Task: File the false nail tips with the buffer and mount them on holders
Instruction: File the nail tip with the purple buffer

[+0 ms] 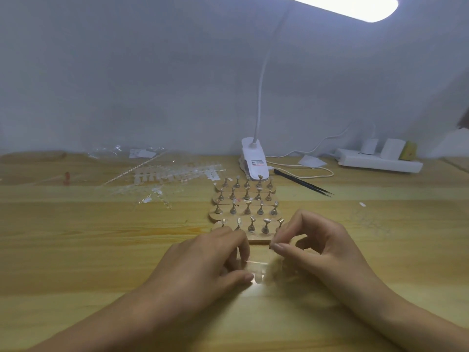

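- Toward the tabletop's [76,250] near edge, at its centre, the left hand [208,260] grips a clear strip of nail tips [256,271]. The right hand [317,247], close beside it, closes finger on thumb above the strip's right end; whether it holds a tip is too blurred to tell.
- Judged step: freeing one tip. Next comes a clean twist, then filing; no buffer shows.
- The holders [246,207] stand just behind both hands.

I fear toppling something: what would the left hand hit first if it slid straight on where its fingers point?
Likely the nearest row of small brass-coloured nail holders, just beyond the left hand; depth unclear.
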